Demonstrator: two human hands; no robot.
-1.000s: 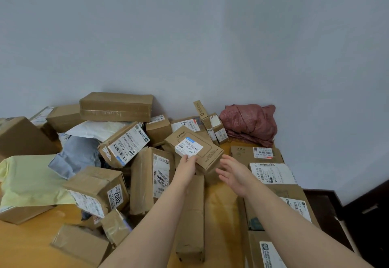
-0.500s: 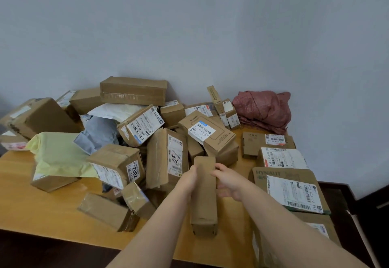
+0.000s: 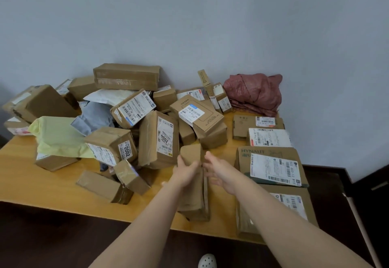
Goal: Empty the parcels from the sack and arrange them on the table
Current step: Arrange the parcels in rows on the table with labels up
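Many parcels form a loose heap (image 3: 126, 77) over the left and middle of the table (image 3: 42, 183), against the wall. A pale yellow mailer (image 3: 56, 139) lies at the heap's left. A box marked 2002 (image 3: 111, 144) and a box marked 2004 (image 3: 159, 139) stand at its front. Left hand (image 3: 185, 169): fingers curled on the left side of the long box (image 3: 194, 200), which points lengthwise away from the person, just right of the heap. Right hand (image 3: 219, 170): fingers spread and relaxed, just beside the box's right edge; contact cannot be determined. Four labelled boxes (image 3: 271, 162) lie flat in a row along the table's right edge. The red sack (image 3: 254, 93) lies crumpled at the back right, against the wall.
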